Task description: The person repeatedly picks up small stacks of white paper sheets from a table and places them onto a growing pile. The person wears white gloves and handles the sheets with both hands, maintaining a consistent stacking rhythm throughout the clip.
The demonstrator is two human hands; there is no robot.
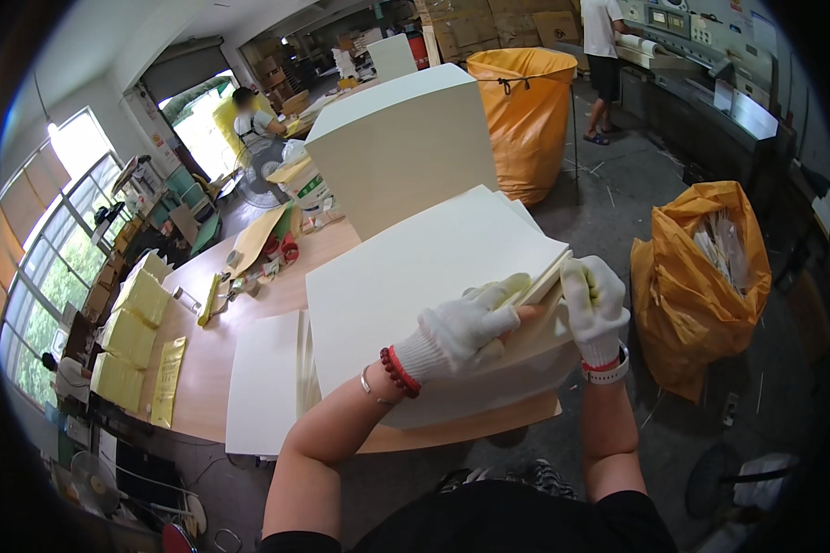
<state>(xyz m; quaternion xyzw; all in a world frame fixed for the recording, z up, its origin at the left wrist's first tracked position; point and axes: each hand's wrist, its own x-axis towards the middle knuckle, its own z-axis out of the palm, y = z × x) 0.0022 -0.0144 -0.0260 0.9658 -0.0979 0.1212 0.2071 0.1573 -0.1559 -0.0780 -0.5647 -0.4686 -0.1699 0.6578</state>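
Observation:
A thick pile of large white sheets (406, 267) lies in front of me on the wooden table (208, 405). Its right corner is bent up, and several sheet edges fan apart there. My left hand (470, 324), in a white knitted glove with some fingertips bare, is closed around the raised sheets near that corner. At the corner itself my right hand (596, 300), gloved too, has its fingers curled in and pinches the sheet edges. How many sheets each hand holds is hidden.
Behind the pile rises a tall block of white sheets (406, 152). A lower paper stack (266, 378) and yellow bundles (124, 336) are at left. Orange bags (526, 120) stand behind and at right, the nearer bag (678, 304) holding scraps. A person (603, 55) stands by a machine.

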